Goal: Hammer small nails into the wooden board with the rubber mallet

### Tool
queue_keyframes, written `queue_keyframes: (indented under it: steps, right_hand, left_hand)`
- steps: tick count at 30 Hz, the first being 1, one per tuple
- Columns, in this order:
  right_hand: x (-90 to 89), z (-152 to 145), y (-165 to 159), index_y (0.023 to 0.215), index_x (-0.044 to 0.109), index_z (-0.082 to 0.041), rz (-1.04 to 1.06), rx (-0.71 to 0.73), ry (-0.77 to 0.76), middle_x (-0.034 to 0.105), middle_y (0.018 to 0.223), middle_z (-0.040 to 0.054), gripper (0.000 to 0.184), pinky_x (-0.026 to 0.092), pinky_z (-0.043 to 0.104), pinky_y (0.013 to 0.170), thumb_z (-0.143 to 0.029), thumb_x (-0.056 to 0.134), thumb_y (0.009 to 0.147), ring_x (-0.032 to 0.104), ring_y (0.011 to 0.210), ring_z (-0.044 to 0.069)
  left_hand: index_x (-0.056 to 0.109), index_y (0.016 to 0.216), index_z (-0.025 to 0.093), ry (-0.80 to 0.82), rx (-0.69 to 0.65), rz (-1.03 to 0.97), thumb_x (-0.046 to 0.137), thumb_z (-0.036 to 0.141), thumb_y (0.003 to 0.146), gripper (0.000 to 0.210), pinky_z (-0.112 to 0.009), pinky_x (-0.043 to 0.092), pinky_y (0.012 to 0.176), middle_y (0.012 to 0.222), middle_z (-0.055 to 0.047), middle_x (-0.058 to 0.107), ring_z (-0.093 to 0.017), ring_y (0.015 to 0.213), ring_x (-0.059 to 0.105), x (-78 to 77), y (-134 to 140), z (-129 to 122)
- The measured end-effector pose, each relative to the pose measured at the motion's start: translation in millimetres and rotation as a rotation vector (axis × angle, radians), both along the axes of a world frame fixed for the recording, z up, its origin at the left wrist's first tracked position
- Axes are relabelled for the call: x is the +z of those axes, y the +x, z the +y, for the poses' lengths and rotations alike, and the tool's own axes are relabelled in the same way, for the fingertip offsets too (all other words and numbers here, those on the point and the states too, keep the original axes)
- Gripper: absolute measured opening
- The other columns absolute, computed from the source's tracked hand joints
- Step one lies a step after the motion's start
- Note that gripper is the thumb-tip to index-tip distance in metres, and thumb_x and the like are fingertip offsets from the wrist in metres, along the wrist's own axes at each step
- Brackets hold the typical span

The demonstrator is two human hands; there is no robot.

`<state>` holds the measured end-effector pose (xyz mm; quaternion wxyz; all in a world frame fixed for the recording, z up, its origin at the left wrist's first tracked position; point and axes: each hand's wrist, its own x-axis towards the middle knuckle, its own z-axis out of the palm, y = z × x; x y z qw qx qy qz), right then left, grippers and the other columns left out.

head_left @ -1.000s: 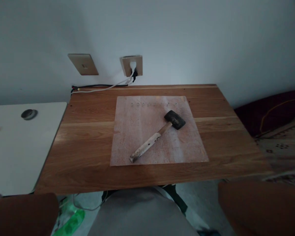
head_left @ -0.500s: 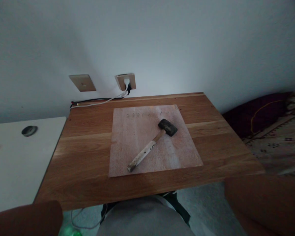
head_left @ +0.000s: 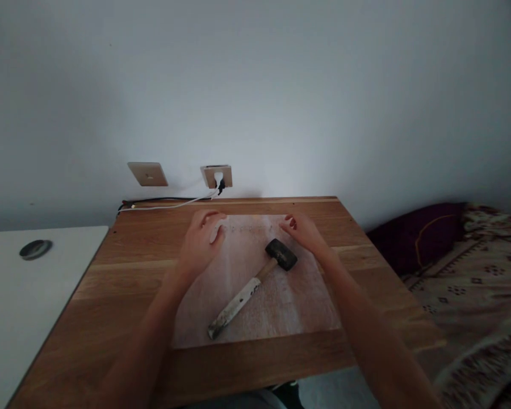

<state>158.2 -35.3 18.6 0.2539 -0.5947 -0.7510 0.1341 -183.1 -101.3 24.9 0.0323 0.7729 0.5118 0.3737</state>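
A flat pinkish-white board lies on the wooden table. Across it rests a mallet with a dark head and a worn, white-painted handle, pointing toward me. Along the board's far edge runs a row of tiny marks or nail-like bits, too small to name. My left hand is at the far left corner, fingers curved and thumb apart. Over the far right corner, my right hand has loosely bent fingers with a gap to the thumb. Neither hand touches the mallet.
A wall socket with plugs and cords, and a switch plate, are on the wall behind. At left stands a white table with a dark round grommet. To the right are a purple cushion and patterned cloth.
Both hands have come into view and reached forward to the board's far corners. The camera view has tilted up, and the mallet still lies on the board.
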Motion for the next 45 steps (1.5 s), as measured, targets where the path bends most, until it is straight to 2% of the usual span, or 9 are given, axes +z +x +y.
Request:
queue_keyframes:
  steps: [7,14,19,24,28,31,34,40,45]
  right_hand:
    - [-9.7,4,-10,0.075,0.071,-0.020,0.181,-0.002,-0.050,0.072,0.077,0.0051,0.009,0.051,0.033,0.078,-0.024,0.075,0.082,0.065,0.075,0.021]
    - [-12.5,3,-16,0.088,0.066,-0.019,0.401,-0.110,-0.036,0.072,0.082,0.0096,0.050,0.057,0.032,0.069,-0.059,0.040,0.103,0.069,0.075,0.020]
    - [-5.2,12,-25,0.077,0.067,-0.018,0.205,-0.030,-0.182,0.070,0.070,0.0064,0.038,0.050,0.029,0.062,-0.051,0.061,0.095,0.065,0.065,0.019]
    - [6.7,19,-40,0.070,0.069,-0.019,-0.097,0.082,-0.260,0.074,0.074,0.0071,0.018,0.046,0.029,0.075,-0.024,0.078,0.083,0.067,0.077,0.021]
    - [12.0,14,-50,0.084,0.073,-0.017,-0.225,0.137,-0.239,0.077,0.088,0.0088,0.010,0.044,0.028,0.079,-0.012,0.067,0.090,0.069,0.087,0.021]
    - [11.5,8,-50,0.093,0.073,-0.016,-0.269,0.143,-0.207,0.077,0.095,0.0104,0.011,0.044,0.028,0.082,-0.016,0.062,0.097,0.070,0.092,0.022]
    - [8.9,5,-48,0.099,0.070,-0.016,-0.285,0.149,-0.201,0.076,0.100,0.0110,0.009,0.045,0.028,0.085,-0.020,0.062,0.100,0.070,0.097,0.022]
    - [8.8,8,-50,0.075,0.062,-0.019,-0.208,0.116,-0.224,0.075,0.088,0.0136,0.021,0.044,0.032,0.087,-0.017,0.064,0.095,0.071,0.095,0.027]
    - [18.8,9,-47,0.071,0.056,-0.022,0.082,0.046,-0.172,0.070,0.080,0.0083,0.021,0.046,0.032,0.081,-0.024,0.061,0.091,0.067,0.084,0.023]
  left_hand:
    - [0.071,0.116,0.019,-0.324,-0.067,0.041,0.055,0.018,0.091,0.030,-0.044,0.048,0.109,0.122,-0.012,0.069,-0.028,0.118,0.063,-24.6,-13,48]
    - [0.075,0.104,0.021,-0.424,-0.129,-0.127,0.060,0.015,0.086,0.024,-0.039,0.053,0.101,0.106,-0.008,0.078,-0.025,0.103,0.071,-27.7,-17,55]
    - [0.074,0.094,0.021,-0.439,-0.005,-0.269,0.066,0.011,0.079,0.020,-0.038,0.054,0.095,0.093,-0.005,0.078,-0.023,0.089,0.072,-17.5,-12,53]
    - [0.072,0.090,0.019,-0.418,0.031,-0.617,0.074,0.024,0.077,0.014,-0.036,0.055,0.088,0.090,-0.005,0.075,-0.021,0.086,0.069,-9.0,-5,53]
    - [0.069,0.090,0.018,-0.672,-0.013,-1.115,0.076,0.032,0.073,0.023,-0.029,0.054,0.078,0.089,-0.005,0.072,-0.016,0.083,0.066,-15.2,0,51]
    - [0.067,0.084,0.017,-0.817,-0.038,-1.262,0.074,0.029,0.072,0.019,-0.024,0.050,0.069,0.082,-0.004,0.068,-0.013,0.074,0.062,-21.9,2,51]
    - [0.067,0.087,0.017,-0.789,0.022,-1.061,0.070,0.031,0.077,0.017,-0.024,0.043,0.061,0.071,0.000,0.061,-0.012,0.063,0.056,-24.1,1,51]
    - [0.069,0.097,0.021,-0.512,0.086,-0.035,0.065,0.028,0.088,0.012,-0.033,0.045,0.073,0.072,-0.003,0.066,-0.023,0.075,0.065,-20.0,4,46]
    - [0.067,0.097,0.020,-0.457,-0.025,0.257,0.053,0.020,0.096,0.014,-0.036,0.048,0.084,0.099,-0.011,0.073,-0.027,0.094,0.068,-15.4,9,46]
